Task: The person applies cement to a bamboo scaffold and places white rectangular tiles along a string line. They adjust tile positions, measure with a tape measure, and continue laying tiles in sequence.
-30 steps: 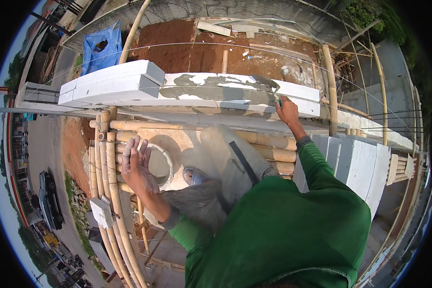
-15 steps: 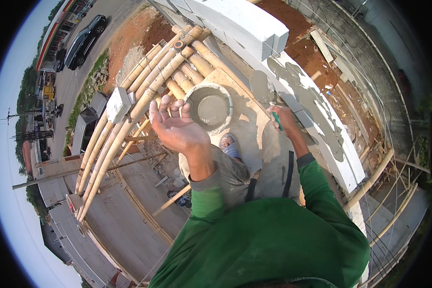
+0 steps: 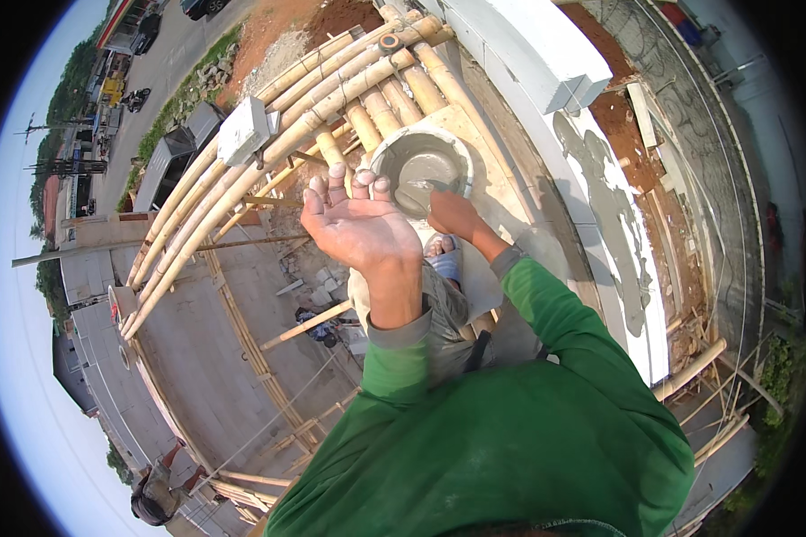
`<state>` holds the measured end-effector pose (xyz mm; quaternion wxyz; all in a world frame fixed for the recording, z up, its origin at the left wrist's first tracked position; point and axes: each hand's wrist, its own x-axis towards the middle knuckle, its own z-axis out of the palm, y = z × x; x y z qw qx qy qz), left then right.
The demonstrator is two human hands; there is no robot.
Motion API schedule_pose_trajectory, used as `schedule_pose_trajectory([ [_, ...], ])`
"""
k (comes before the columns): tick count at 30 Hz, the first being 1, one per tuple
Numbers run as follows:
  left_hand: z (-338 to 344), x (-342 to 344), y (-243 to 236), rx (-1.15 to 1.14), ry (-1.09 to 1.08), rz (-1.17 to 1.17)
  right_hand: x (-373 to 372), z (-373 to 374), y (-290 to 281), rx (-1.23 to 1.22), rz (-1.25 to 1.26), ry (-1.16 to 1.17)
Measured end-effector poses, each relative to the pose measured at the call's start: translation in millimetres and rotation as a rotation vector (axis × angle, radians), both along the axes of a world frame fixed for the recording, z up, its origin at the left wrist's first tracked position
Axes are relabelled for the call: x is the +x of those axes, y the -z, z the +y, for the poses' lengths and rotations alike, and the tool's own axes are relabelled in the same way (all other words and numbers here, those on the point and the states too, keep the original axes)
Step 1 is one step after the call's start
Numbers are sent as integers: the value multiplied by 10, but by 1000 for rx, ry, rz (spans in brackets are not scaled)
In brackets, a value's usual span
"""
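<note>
Palm up and fingers apart, my left hand (image 3: 367, 234) is held out empty, just left of a round bucket (image 3: 467, 170). Grey wet mortar (image 3: 432, 166) lies in the bucket. My right hand (image 3: 462, 219) reaches over the bucket's near right rim, its fingers closed on a trowel. The trowel's grey blade (image 3: 412, 195) dips into the mortar; my hand hides the handle now, though it showed green earlier. To the right runs a wall of white blocks (image 3: 591, 234), with a patch of mortar (image 3: 611, 210) spread along its top.
A larger white block (image 3: 546, 54) sits farther along the wall. Bamboo poles (image 3: 282, 161) form a railing at left, carrying a small white block (image 3: 244, 131). My sandalled foot (image 3: 444, 258) stands on the board beside the bucket. Another person (image 3: 159, 490) is low at left.
My right hand has moved left from beside the wall to the bucket, bringing the trowel into the mortar. My left hand stays raised and open. The whole view has shifted.
</note>
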<state>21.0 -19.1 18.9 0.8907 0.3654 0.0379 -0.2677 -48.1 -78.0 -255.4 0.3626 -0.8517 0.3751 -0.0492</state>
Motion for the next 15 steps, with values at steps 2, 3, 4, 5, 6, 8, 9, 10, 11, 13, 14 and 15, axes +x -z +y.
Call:
schedule_pose_trajectory([
  [2, -4, -2, 38, 20, -21, -28, -64, -75, 64, 487, -59, 147],
  [3, -15, -4, 60, 30, -23, -38, -101, -102, 91, 712, -98, 242],
  [4, -17, -1, 78, 28, -9, -43, -139, -120, 112, 827, -137, 201],
  [5, -23, -6, 102, -1, 38, -74, -160, -107, 123, 905, -190, 206],
  [6, -24, 24, 115, 36, 74, -108, -226, -94, 129, 982, -220, 246],
  [8, -74, 56, 168, 51, 71, -90, -394, -22, 111, 966, -280, 245],
  [9, -73, 107, 165, -16, 153, -52, -464, 55, 72, 943, -353, 289],
  [10, -100, 130, 184, 9, 142, -40, -561, 129, 14, 841, -386, 373],
  [11, -102, 165, 196, -11, 170, -49, -725, 149, -43, 878, -526, 360],
  [13, -110, 221, 231, -17, 192, 4, -1106, 196, -180, 1033, -585, 327],
  [14, -97, 245, 245, -58, 257, 6, -1305, 255, -245, 1023, -624, 411],
  [15, -96, 264, 258, -40, 256, 50, -1503, 306, -298, 993, -739, 450],
])
